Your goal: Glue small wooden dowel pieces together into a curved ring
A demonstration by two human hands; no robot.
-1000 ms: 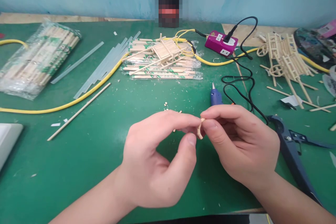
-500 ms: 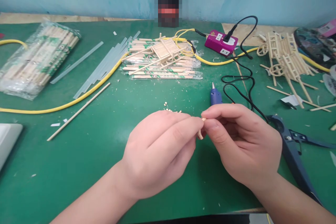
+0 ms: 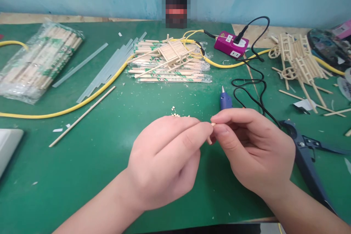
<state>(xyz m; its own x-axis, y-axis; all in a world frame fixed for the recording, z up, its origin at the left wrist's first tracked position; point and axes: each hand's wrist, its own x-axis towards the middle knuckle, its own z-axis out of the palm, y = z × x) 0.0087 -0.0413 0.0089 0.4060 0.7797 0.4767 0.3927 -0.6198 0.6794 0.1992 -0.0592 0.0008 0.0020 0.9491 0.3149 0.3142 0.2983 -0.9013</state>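
Both my hands meet over the green table, fingertips almost touching. My left hand (image 3: pixel 164 161) is closed in a pinch around small pieces of wooden stick (image 3: pixel 210 140), mostly hidden by the fingers. Thumb and forefinger of my right hand (image 3: pixel 255 150) pinch a short wooden piece (image 3: pixel 213 124) at the same spot. Whether these pieces are joined I cannot tell. Just beyond my hands lie tiny cut wooden bits (image 3: pixel 178 115) and a blue glue gun (image 3: pixel 225 100), its nozzle pointing away. Dark blue cutters (image 3: pixel 304 153) lie beside my right wrist.
Wrapped chopsticks (image 3: pixel 170 79) lie at the back under a small stick frame (image 3: pixel 174 53). Clear glue sticks (image 3: pixel 109 67), a chopstick bag (image 3: pixel 41 60) and a loose stick (image 3: pixel 82 117) lie left. A purple power strip (image 3: pixel 231 45) and stick models with wheels (image 3: pixel 298 62) are at right.
My left hand's lower fingers have curled in slightly, and less of the small wooden piece below the fingertips shows. My right hand keeps its pinch almost unmoved.
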